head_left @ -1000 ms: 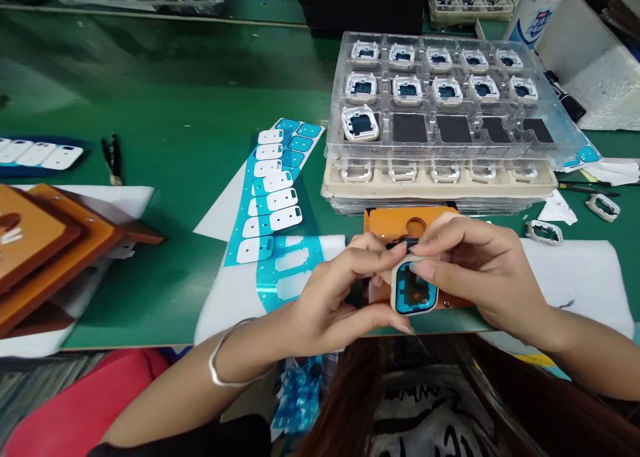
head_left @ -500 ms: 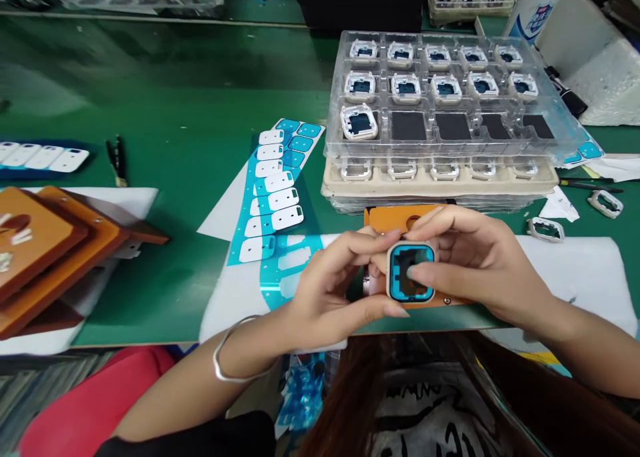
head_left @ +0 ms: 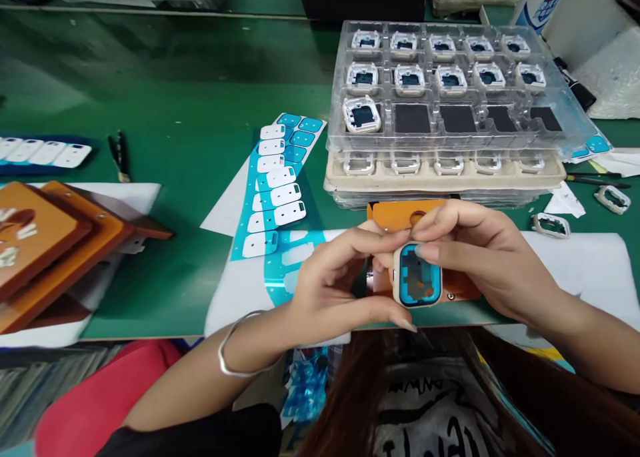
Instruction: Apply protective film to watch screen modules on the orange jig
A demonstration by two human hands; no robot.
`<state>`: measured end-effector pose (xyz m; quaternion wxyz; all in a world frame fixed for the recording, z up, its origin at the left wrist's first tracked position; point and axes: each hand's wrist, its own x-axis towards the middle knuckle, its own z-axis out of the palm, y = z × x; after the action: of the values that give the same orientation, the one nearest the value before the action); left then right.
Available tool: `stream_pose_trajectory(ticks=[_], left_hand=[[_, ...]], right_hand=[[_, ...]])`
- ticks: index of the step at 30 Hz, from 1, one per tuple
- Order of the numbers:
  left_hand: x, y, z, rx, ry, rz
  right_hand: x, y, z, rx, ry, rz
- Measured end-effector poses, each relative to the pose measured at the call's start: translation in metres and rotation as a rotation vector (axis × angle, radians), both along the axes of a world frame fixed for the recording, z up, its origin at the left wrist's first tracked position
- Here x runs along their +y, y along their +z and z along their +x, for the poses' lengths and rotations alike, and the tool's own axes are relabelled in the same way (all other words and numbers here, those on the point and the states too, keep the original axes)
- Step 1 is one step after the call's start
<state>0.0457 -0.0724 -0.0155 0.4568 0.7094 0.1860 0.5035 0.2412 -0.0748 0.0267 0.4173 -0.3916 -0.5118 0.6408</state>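
Observation:
Between my two hands is a watch case, a pale rounded-square frame with a blue-bordered, see-through face turned up toward me. My left hand grips its left side, index finger along the top and thumb near the lower edge. Closed on the upper right is my right hand, its thumb on the face's top edge and its fingers bent behind. An orange fixture lies beneath the hands, mostly covered by them. Left of it, a blue adhesive sheet carries several white die-cut pieces.
A clear compartment tray with several pale frames sits on a stack behind my hands. Two loose frames, one a white frame, lie at the right. Orange blocks stand at the left on white foam. Tweezers lie behind them.
My right thumb has slid from the middle of the watch case's face up to its top edge. The case has tilted slightly, and the whole view has shifted a little.

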Motion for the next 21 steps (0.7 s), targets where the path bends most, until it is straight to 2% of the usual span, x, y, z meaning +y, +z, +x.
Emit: stream_pose_trajectory(ticks=[4, 9, 13, 17, 21], left_hand=[[0.002, -0.002, 0.001, 0.054, 0.031, 0.097], [0.004, -0.005, 0.001, 0.012, 0.091, 0.119], [0.005, -0.008, 0.001, -0.011, 0.143, 0.098], [0.006, -0.010, 0.000, -0.005, 0.121, 0.070], [0.008, -0.011, -0.001, 0.022, 0.103, 0.145]], right_hand=[[-0.002, 0.000, -0.002, -0.021, -0.015, 0.063], [-0.005, 0.004, 0.000, -0.071, 0.083, 0.030], [-0.009, 0.006, 0.002, -0.067, 0.038, 0.138], [-0.011, 0.002, 0.002, -0.077, 0.015, 0.201], [-0.008, -0.006, 0.000, -0.125, -0.027, 0.270]])
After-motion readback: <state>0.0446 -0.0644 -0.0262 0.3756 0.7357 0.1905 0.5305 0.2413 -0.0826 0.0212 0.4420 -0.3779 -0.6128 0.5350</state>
